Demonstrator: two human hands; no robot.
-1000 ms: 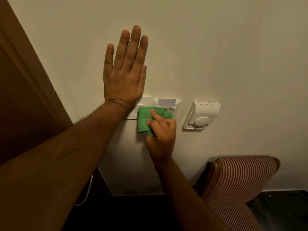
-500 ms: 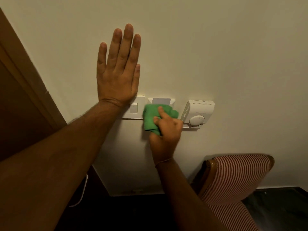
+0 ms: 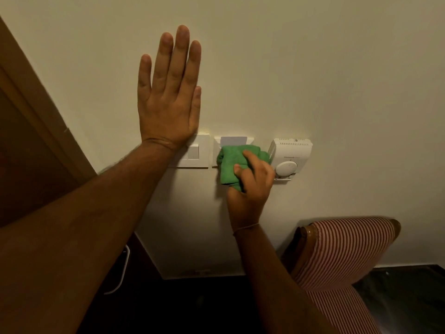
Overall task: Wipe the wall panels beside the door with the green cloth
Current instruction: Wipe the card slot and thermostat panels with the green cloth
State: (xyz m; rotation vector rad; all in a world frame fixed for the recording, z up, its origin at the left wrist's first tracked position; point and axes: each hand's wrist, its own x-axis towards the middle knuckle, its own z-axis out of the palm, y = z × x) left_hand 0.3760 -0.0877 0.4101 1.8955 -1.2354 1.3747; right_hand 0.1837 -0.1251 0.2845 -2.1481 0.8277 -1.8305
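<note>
My right hand (image 3: 250,191) grips a bunched green cloth (image 3: 231,165) and presses it against the white key-card panel (image 3: 233,141), whose lower part the cloth hides. To the panel's left is a white switch plate (image 3: 198,153), partly covered by my left wrist. A white thermostat (image 3: 291,155) with a round dial hangs just right of the cloth. My left hand (image 3: 168,102) lies flat on the cream wall above the switch plate, fingers straight and pointing up, holding nothing.
A brown wooden door frame (image 3: 41,109) runs along the left edge. A chair with a red-and-white striped back (image 3: 346,251) stands against the wall at the lower right. A white cable (image 3: 122,268) hangs near the dark floor below my left arm.
My right hand has slid the green cloth rightward, from the gap between the switch plate and the card panel onto the card panel, up against the thermostat. My left hand stays flat on the wall.
</note>
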